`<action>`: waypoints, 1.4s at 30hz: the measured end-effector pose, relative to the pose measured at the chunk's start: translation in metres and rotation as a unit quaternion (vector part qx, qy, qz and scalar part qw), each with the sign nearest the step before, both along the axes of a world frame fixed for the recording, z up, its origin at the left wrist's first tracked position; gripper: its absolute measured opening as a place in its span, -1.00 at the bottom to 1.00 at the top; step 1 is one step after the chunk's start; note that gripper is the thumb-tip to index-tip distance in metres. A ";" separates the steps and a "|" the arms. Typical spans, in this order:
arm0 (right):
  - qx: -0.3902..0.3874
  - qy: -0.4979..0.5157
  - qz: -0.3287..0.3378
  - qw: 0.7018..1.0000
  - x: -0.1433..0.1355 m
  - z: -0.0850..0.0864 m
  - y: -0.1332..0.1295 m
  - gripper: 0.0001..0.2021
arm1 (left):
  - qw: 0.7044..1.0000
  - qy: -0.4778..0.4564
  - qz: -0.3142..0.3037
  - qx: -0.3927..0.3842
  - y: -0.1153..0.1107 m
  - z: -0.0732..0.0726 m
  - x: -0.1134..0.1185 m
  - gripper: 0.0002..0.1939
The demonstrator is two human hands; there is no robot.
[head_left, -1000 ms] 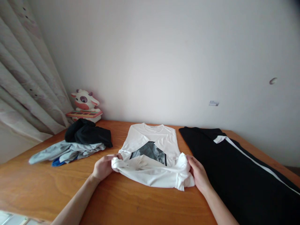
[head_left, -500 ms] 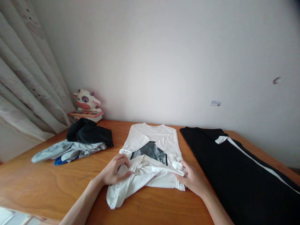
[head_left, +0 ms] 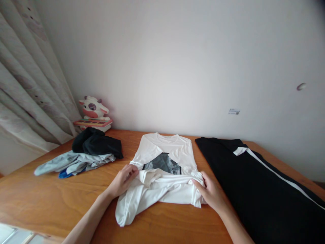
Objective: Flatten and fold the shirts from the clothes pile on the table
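Observation:
A white T-shirt (head_left: pixel 175 145) with a dark grey print lies on the wooden table, its neckline toward the wall and its sleeves folded inward over the print. The lower part is bunched and turned up across the print's bottom, with one end trailing out at the front left. At the shirt's left edge, my left hand (head_left: pixel 125 179) pinches the cloth near the fold. My right hand (head_left: pixel 207 189) grips the bunched cloth at the right edge, thumb on top.
Crumpled black, grey and blue clothes (head_left: pixel 96 144) lie on the left of the wooden table (head_left: pixel 63 200). A cow toy with a keyboard (head_left: pixel 92 115) stands behind them. Black clothing with a white stripe (head_left: pixel 236 176) covers the right side.
The turned-up cloth has shifted slightly to the right and spread over more of the print's lower edge. My left hand has moved up and my right hand a little to the right.

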State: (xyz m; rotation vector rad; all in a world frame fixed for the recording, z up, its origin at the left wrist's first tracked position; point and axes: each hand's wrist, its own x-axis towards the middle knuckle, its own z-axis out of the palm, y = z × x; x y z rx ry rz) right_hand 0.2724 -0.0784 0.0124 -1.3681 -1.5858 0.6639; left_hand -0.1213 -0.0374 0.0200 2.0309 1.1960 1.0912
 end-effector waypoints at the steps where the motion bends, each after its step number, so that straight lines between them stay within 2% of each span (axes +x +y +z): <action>1: -0.001 0.006 0.000 1.000 0.000 0.001 0.000 -0.69 | 0.999 -0.042 0.025 -0.015 0.000 -0.001 0.000 -0.71; 3: -0.003 0.024 -0.001 1.000 -0.001 0.004 0.000 -0.68 | 0.987 -0.126 0.074 -0.062 0.001 -0.003 0.000 -0.63; 5: -0.003 0.046 -0.016 0.999 -0.001 0.005 0.001 -0.66 | 0.971 -0.190 0.091 -0.116 0.002 -0.004 0.001 -0.56; 7: -0.001 0.066 -0.038 0.997 0.000 0.004 0.003 -0.62 | 0.957 -0.227 0.074 -0.166 0.002 -0.004 0.002 -0.53; 9: -0.001 0.076 -0.054 0.996 0.000 0.002 0.005 -0.60 | 0.956 -0.221 0.040 -0.189 0.001 -0.002 0.003 -0.53; 11: -0.004 0.078 -0.062 0.995 0.001 0.001 0.007 -0.58 | 0.971 -0.165 0.004 -0.172 -0.003 0.001 0.004 -0.55; 13: -0.009 0.075 -0.063 0.995 0.000 0.000 0.007 -0.58 | 0.989 -0.073 -0.031 -0.124 -0.008 0.003 0.005 -0.57; 15: -0.012 0.070 -0.064 0.995 -0.001 -0.001 0.006 -0.59 | 0.996 0.018 -0.043 -0.077 -0.015 0.006 0.008 -0.47; 18: -0.014 0.061 -0.074 0.995 -0.002 -0.004 0.003 -0.58 | 0.992 0.124 0.016 -0.025 -0.032 0.008 0.016 -0.11; 20: -0.019 0.060 -0.069 0.996 -0.003 -0.007 0.000 -0.57 | 0.982 0.175 0.067 0.000 -0.045 0.007 0.024 -0.03; 23: -0.052 0.071 -0.012 0.996 -0.004 -0.012 -0.009 -0.53 | 0.974 0.206 0.090 -0.006 -0.062 0.004 0.031 -0.21; 25: -0.087 0.077 0.025 0.993 -0.004 -0.016 -0.018 -0.42 | 0.975 0.200 0.096 -0.030 -0.067 0.002 0.030 -0.28; 27: -0.110 0.072 0.024 0.991 -0.002 -0.017 -0.029 -0.33 | 0.976 0.181 0.108 -0.055 -0.067 0.003 0.025 -0.30; 29: -0.122 0.060 0.017 0.991 0.002 -0.015 -0.040 -0.39 | 0.978 0.161 0.111 -0.068 -0.065 0.008 0.017 -0.40; 32: -0.124 0.052 0.041 0.990 0.011 -0.010 -0.053 -0.58 | 0.982 0.143 0.098 -0.079 -0.063 0.021 0.007 -0.69; 35: -0.117 0.046 0.014 0.992 0.023 -0.008 -0.062 -0.55 | 0.984 0.107 0.087 -0.112 -0.062 0.034 0.003 -0.91; 38: -0.104 0.053 -0.039 0.992 0.033 -0.002 -0.071 -0.44 | 0.985 0.010 0.074 -0.156 -0.063 0.041 -0.002 -0.85; 39: -0.105 0.058 -0.028 0.992 0.035 0.003 -0.073 -0.45 | 0.982 -0.031 0.070 -0.174 -0.064 0.042 -0.005 -0.81; 42: -0.124 0.064 0.072 0.988 0.038 0.027 -0.082 -0.63 | 0.964 -0.131 0.047 -0.228 -0.067 0.041 -0.019 -0.78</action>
